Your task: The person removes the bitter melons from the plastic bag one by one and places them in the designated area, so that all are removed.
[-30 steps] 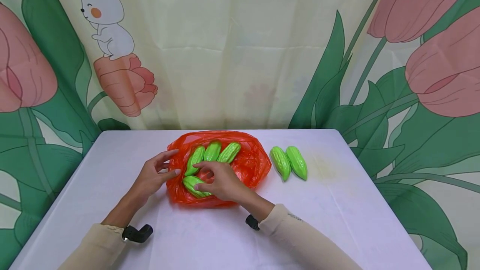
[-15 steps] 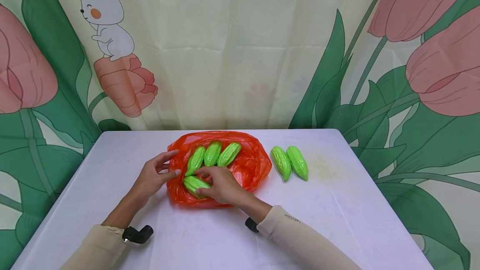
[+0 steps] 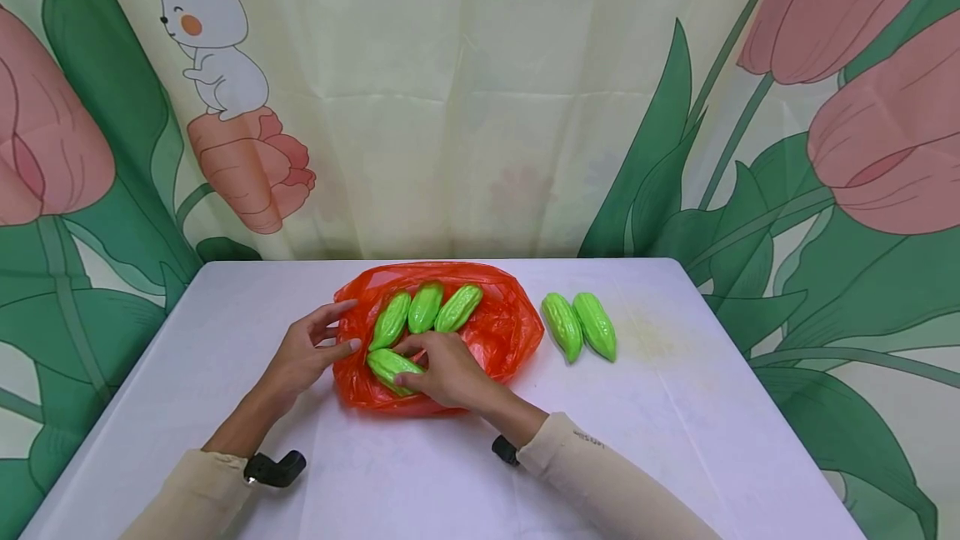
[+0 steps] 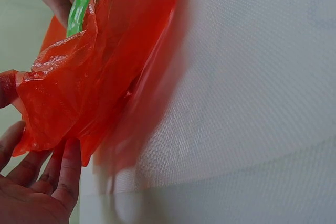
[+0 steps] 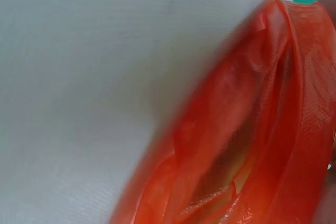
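Four green gourds (image 3: 426, 307) in red bag (image 3: 498, 340)

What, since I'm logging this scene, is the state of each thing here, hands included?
Left hand: touching the left side of the red bag.
Red bag: crumpled, mouth open.
Right hand: inside the bag's mouth, pinching the front gourd.
Front gourd: in the bag, held.
Three rear gourds: lying in the bag.
Two outer gourds: lying side by side outside the bag.
Curtain: hanging, creased.
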Tool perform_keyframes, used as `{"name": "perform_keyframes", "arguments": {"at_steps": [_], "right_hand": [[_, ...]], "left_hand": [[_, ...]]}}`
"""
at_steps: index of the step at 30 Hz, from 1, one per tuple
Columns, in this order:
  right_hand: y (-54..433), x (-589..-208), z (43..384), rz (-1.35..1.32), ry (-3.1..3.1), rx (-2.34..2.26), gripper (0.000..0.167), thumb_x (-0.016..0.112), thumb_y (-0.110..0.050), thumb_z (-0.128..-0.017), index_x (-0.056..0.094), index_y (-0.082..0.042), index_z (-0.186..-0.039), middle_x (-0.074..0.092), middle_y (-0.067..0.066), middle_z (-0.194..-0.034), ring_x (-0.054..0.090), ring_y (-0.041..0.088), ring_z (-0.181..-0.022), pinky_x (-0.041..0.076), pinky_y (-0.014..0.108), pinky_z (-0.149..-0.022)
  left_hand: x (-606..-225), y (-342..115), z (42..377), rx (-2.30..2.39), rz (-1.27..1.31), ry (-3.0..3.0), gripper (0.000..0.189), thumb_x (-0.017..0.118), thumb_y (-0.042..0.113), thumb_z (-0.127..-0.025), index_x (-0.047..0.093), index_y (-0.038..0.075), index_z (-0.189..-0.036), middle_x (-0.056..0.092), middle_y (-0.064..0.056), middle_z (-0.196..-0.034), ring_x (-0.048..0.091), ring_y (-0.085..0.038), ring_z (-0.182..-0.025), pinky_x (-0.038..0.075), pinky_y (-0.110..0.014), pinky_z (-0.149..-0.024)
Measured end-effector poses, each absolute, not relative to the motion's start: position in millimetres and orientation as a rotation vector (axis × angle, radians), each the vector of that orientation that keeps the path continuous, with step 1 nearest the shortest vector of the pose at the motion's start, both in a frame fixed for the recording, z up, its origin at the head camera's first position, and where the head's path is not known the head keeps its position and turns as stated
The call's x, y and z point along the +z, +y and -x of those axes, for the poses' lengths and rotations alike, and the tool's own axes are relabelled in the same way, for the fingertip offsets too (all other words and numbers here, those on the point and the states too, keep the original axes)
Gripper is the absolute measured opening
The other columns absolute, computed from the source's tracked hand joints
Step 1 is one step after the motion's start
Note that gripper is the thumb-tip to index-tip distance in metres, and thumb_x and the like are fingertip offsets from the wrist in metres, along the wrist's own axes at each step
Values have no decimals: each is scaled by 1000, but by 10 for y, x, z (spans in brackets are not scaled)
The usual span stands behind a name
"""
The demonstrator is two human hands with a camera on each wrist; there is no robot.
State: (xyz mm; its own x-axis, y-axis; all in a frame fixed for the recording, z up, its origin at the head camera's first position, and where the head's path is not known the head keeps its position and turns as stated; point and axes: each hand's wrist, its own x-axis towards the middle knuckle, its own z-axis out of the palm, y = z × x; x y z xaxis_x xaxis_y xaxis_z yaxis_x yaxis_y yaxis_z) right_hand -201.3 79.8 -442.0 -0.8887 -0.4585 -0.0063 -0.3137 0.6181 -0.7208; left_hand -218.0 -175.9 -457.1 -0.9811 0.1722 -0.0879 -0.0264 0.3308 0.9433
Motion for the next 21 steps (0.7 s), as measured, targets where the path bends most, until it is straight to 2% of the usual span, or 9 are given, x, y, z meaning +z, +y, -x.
{"name": "perform_keyframes", "arguments": {"at_steps": [13,21], "right_hand": [[860,-4330,1972,596,2646,-1164,37,86,-24,-91,78,-21,-127,79,-7,-116,69,11,-101,56,21,-83],[919,-4299,1965,611,2653,-1260,39,85,-21,-92,76,-16,-130,77,-2,-120,71,13,-102,58,23,-88]], "left_hand": [[-4581,-1764,2176,1723,-134,2409,72,77,24,-99,44,22,-163,44,-18,-165,51,-40,-141,58,-20,-91],[-4582,-1762,2169,1715,-127,2414,72,77,23,-98,44,21,-163,44,-18,-165,51,-39,-140,60,-22,-90]]}}
